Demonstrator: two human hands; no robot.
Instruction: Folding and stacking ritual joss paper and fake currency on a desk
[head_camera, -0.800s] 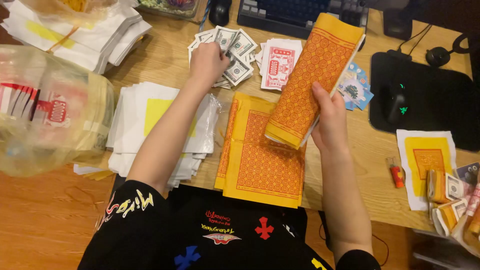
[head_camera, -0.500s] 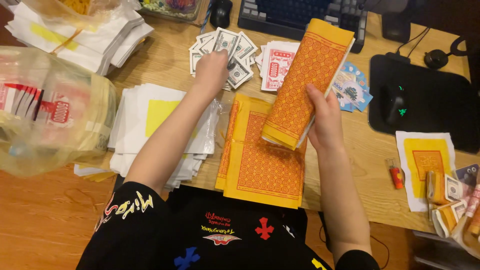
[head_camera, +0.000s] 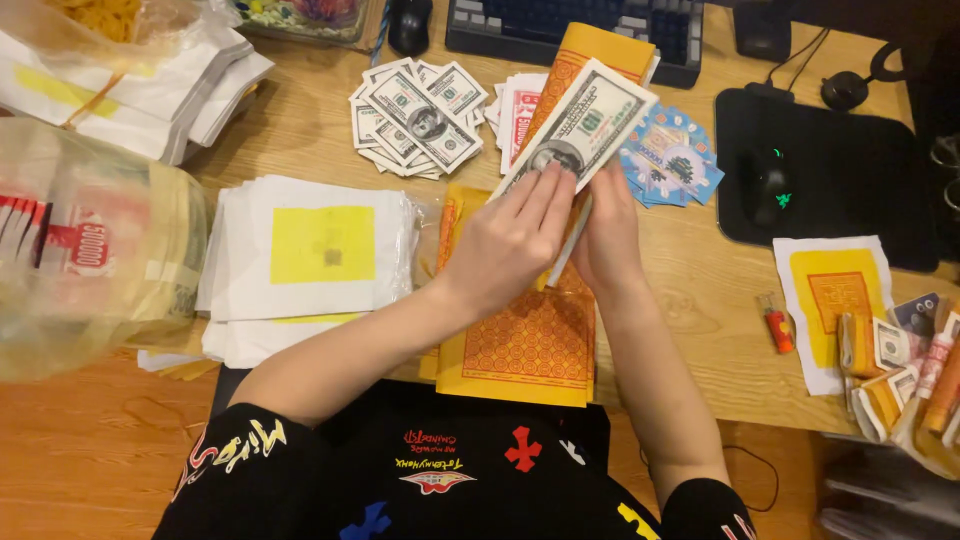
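The person's left hand (head_camera: 515, 240) lies over the near end of a banknote-style sheet (head_camera: 585, 125), fingers closed down on it and pressing it against an orange patterned paper bundle (head_camera: 590, 50) held behind. The right hand (head_camera: 605, 235) is wrapped around the near part of that bundle from the right, thumb side hidden by the left hand; it grips the bundle, and the sheet slants up and away over it toward the far right. Both sit above the middle of the wooden table (head_camera: 300, 130), just over a flat stack of orange patterned sheets (head_camera: 530, 345) lying at the near edge. Left of that stack is a pile of white papers with a yellow square (head_camera: 315, 250). Far of the hands, a fanned heap of banknote-style sheets (head_camera: 415, 115) lies on the table, with red-and-white printed cards (head_camera: 520, 110) beside it and blue-patterned cards (head_camera: 675, 160) to the right. A black mouse pad (head_camera: 850, 170) carries a computer mouse (head_camera: 770, 185) at the right; a keyboard (head_camera: 560, 20) stands at the far edge. A clear plastic bag (head_camera: 85, 260) fills the left side.
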